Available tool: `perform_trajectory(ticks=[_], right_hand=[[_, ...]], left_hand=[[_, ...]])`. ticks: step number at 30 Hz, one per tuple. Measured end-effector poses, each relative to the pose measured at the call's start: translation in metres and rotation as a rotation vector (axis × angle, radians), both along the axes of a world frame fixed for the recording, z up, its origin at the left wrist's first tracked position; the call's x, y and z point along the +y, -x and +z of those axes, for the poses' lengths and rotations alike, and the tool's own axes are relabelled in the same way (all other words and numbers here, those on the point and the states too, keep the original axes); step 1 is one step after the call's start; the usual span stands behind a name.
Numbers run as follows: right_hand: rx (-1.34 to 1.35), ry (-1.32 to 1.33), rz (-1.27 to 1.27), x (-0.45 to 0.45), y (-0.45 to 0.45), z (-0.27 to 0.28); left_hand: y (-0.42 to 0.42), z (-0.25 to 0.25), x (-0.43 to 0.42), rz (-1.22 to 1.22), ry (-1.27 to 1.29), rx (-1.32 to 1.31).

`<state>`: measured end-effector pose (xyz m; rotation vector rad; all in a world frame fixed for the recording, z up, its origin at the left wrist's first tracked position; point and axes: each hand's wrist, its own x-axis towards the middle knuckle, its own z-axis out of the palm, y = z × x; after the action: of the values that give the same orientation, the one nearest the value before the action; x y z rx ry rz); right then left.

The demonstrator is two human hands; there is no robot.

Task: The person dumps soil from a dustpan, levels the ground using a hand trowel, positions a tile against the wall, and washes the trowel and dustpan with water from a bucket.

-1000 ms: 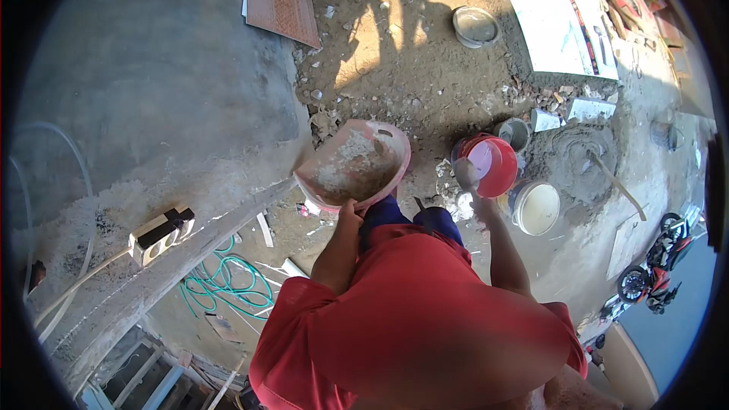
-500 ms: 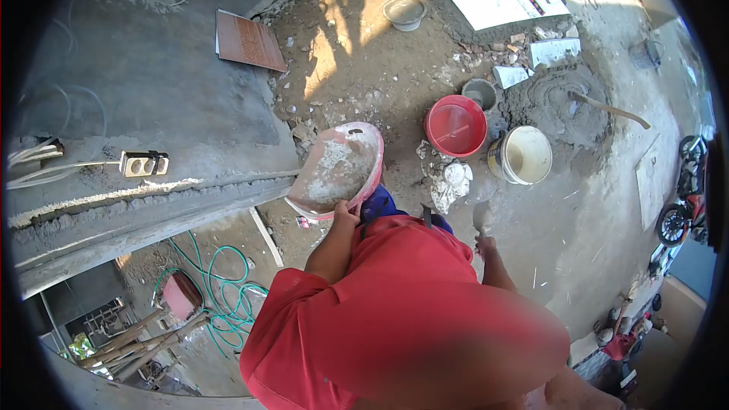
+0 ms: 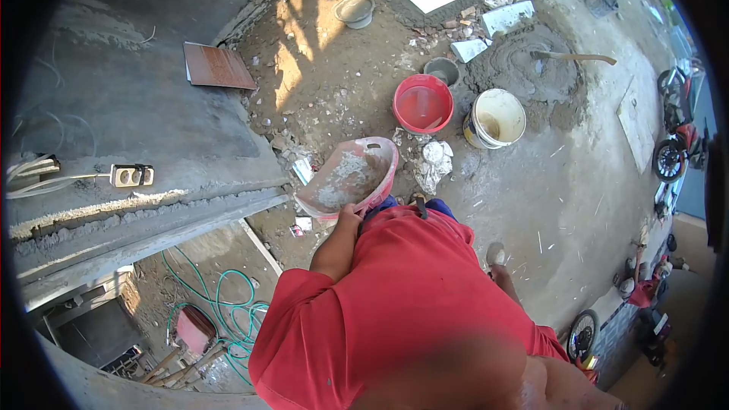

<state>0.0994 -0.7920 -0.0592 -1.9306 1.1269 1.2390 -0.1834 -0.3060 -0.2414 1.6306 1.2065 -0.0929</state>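
Note:
My left hand [image 3: 348, 218] grips the near rim of a red tub [image 3: 383, 191], a wide basin with grey mortar smeared inside and a handle slot at its far end. The tub is held tilted beside my left leg. On the other side of my body, my right hand [image 3: 499, 268] is closed around a trowel [image 3: 495, 249] whose blade is grey with mortar. Hand and trowel hang low by my right side, apart from the tub. The fingers of the right hand are small and partly hidden.
Ahead stand a red bucket [image 3: 423, 104], a white bucket [image 3: 495, 118] and a small grey bucket [image 3: 442, 70]. Wet mortar [image 3: 524, 61] with a long-handled tool [image 3: 573, 56] lies behind them. A low wall [image 3: 152, 209] runs along the left; a green hose [image 3: 220, 296] coils beyond it.
My view and body have shifted, so the buckets and mortar appear farther left. The tub has swung slightly right and is still in my left hand. The trowel has dropped lower in view.

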Motion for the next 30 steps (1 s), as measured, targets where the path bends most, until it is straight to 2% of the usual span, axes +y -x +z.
perform_trajectory(ticks=[2,5,6,7,8,10,11,13,15,18,20,22,25,26,28,30], right_hand=[[-0.060,-0.098,0.009,0.018,-0.004,-0.014],[-0.239,-0.160,0.190,0.074,0.014,-0.001],[-0.298,-0.186,0.290,0.084,0.009,0.006],[-0.358,-0.210,0.388,0.092,0.009,0.015],[-0.355,-0.202,0.368,0.086,0.008,-0.002],[-0.565,-0.096,0.727,0.081,0.011,-0.020],[-0.559,-0.086,0.710,0.077,0.015,-0.020],[-0.571,0.034,0.838,0.077,0.043,-0.010],[-0.481,0.066,0.776,0.044,0.051,-0.025],[-0.306,0.127,0.653,0.024,0.066,-0.003],[-0.120,0.099,0.300,0.003,0.103,-0.009],[-0.094,0.131,0.299,-0.007,0.110,0.001],[-0.031,0.096,0.057,-0.001,0.107,0.023],[-0.035,0.102,0.061,0.019,0.127,0.025],[-0.042,0.157,0.222,0.022,0.115,0.029],[-0.033,0.143,0.240,0.024,0.097,0.024]], left_hand=[[-0.009,0.017,-0.005,0.256,0.273,-0.141],[0.002,0.041,-0.002,0.674,0.704,-0.310],[-0.001,0.041,-0.005,0.660,0.706,-0.298],[-0.003,0.040,-0.004,0.860,0.796,-0.285],[-0.006,0.042,-0.005,1.061,0.882,-0.267],[-0.010,0.048,-0.011,1.067,0.837,-0.160],[-0.010,0.051,-0.012,1.086,0.783,-0.071],[0.007,0.052,0.000,1.076,0.806,-0.017],[0.012,0.049,-0.004,1.086,0.816,0.037],[0.021,0.044,-0.004,1.077,0.827,0.061],[0.039,0.044,0.011,1.110,0.851,0.057],[0.036,0.050,0.007,1.114,0.809,0.041],[0.037,0.044,0.008,1.236,0.804,0.127],[0.056,0.040,0.022,1.211,0.798,0.126],[0.059,0.041,0.015,1.225,0.783,0.119],[0.057,0.052,0.015,1.194,0.763,0.133]])
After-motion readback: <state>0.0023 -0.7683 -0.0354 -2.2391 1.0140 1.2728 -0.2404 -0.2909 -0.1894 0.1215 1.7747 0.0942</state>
